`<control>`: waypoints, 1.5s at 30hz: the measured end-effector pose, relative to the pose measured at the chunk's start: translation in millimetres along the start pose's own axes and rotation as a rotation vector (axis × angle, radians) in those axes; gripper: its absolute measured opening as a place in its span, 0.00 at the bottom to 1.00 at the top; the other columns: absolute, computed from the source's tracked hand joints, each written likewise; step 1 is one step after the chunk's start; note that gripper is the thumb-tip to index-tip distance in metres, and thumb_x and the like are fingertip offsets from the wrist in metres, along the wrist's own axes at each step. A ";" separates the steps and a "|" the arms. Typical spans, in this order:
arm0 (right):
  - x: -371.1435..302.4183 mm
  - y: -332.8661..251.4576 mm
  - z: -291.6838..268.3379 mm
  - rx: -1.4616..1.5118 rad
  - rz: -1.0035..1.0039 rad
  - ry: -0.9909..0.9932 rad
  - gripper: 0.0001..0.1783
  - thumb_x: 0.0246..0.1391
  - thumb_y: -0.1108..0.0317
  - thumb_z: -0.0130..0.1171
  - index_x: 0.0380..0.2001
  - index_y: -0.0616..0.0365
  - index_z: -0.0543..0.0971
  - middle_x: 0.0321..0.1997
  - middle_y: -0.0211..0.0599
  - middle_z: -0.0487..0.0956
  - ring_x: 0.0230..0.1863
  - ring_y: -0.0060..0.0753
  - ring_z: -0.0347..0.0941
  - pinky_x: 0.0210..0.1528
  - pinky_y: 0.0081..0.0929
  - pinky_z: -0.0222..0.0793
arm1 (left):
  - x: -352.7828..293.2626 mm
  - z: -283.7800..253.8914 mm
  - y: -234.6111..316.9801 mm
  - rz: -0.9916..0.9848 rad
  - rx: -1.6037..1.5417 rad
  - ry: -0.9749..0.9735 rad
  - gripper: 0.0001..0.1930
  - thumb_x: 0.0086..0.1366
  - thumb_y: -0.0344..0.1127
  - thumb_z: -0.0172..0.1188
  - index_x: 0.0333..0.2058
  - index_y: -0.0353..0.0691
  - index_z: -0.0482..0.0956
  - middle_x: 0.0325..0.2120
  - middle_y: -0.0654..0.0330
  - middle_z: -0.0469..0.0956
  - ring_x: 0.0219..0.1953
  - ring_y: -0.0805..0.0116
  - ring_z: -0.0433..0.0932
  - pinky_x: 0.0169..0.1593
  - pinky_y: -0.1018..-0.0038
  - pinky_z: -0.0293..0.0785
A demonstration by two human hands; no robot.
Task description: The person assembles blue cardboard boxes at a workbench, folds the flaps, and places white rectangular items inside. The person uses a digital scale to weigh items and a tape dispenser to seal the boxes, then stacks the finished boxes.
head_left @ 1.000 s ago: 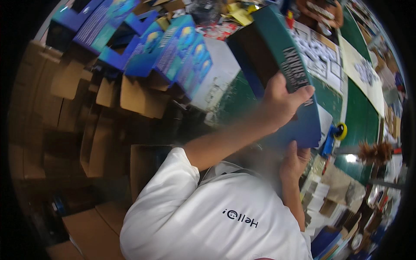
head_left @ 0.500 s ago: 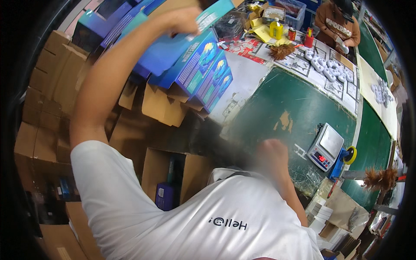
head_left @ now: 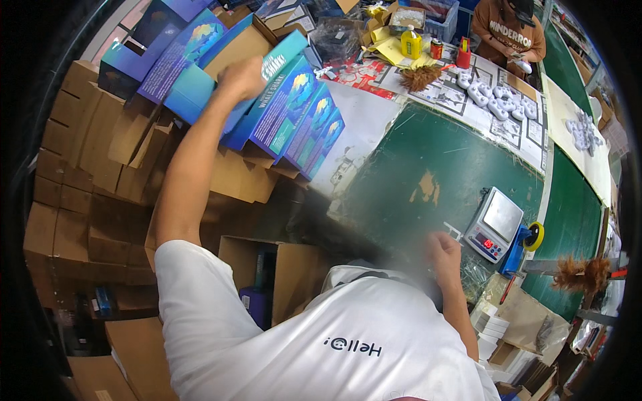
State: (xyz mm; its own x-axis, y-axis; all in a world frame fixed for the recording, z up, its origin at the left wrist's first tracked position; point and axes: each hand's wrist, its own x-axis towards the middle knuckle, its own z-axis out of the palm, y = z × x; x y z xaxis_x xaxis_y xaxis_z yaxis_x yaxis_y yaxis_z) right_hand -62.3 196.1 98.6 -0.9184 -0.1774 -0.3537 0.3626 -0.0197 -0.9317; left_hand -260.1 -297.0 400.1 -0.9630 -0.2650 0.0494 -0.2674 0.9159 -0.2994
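Observation:
My left hand (head_left: pixel 242 80) is closed on the upper edge of a blue-teal printed box (head_left: pixel 284 59), at the upper left. Its thumb side lies against the teal strip. Beside and below stand several more blue printed boxes (head_left: pixel 281 120) with fish pictures, close together. My right hand (head_left: pixel 444 250) is over the near edge of the green worktable (head_left: pixel 401 174), left of a digital scale (head_left: pixel 496 224). Its fingers are curled together, and whether anything small is in them is hidden.
Brown cartons (head_left: pixel 73 160) are stacked at the left; an open carton (head_left: pixel 294 274) stands below the table edge. Rightward are a yellow tape roll (head_left: pixel 534 236) and white ring-like parts (head_left: pixel 498 103). A co-worker in a brown top (head_left: pixel 511 40) sits at the far right.
My left hand has moved left and down with the printed box. My right hand has shifted right and a little down, toward the scale. The view has shifted slightly.

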 end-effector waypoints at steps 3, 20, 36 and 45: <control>2.4 -0.3 2.3 -0.004 0.008 -0.029 0.15 0.76 0.58 0.63 0.42 0.60 0.86 0.34 0.30 0.86 0.31 0.19 0.79 0.30 0.22 0.76 | -2.4 -24.1 -14.1 0.142 -0.149 0.166 0.21 0.71 0.46 0.68 0.56 0.39 0.83 0.51 0.42 0.88 0.55 0.39 0.86 0.59 0.47 0.80; -0.7 6.5 18.6 -0.084 0.052 -0.048 0.13 0.75 0.60 0.64 0.43 0.60 0.86 0.35 0.30 0.86 0.31 0.19 0.78 0.32 0.23 0.76 | 38.3 -12.1 -76.0 0.040 -1.037 -0.095 0.21 0.82 0.43 0.60 0.64 0.36 0.82 0.48 0.56 0.89 0.41 0.71 0.89 0.44 0.72 0.86; -39.2 -4.0 18.8 -0.211 0.100 0.216 0.14 0.74 0.59 0.64 0.45 0.60 0.86 0.31 0.26 0.81 0.29 0.18 0.74 0.31 0.23 0.74 | -115.9 -4.7 37.1 0.560 -0.891 0.600 0.22 0.71 0.29 0.70 0.61 0.32 0.83 0.57 0.46 0.87 0.59 0.53 0.85 0.65 0.61 0.77; -211.9 43.4 -100.5 -0.195 0.085 0.942 0.14 0.69 0.62 0.65 0.46 0.62 0.87 0.32 0.35 0.87 0.34 0.28 0.84 0.41 0.33 0.81 | -243.8 248.8 264.6 0.931 -0.764 -0.502 0.22 0.70 0.35 0.71 0.60 0.34 0.84 0.47 0.44 0.87 0.47 0.51 0.87 0.53 0.60 0.82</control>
State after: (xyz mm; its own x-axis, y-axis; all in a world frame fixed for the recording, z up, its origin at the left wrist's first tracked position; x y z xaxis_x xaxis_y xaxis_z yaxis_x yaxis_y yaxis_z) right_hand 132.2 331.8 124.9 -0.6716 0.6929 -0.2625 0.4790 0.1357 -0.8672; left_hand -87.6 -65.1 71.7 -0.7226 0.6273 -0.2905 0.3776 0.7101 0.5943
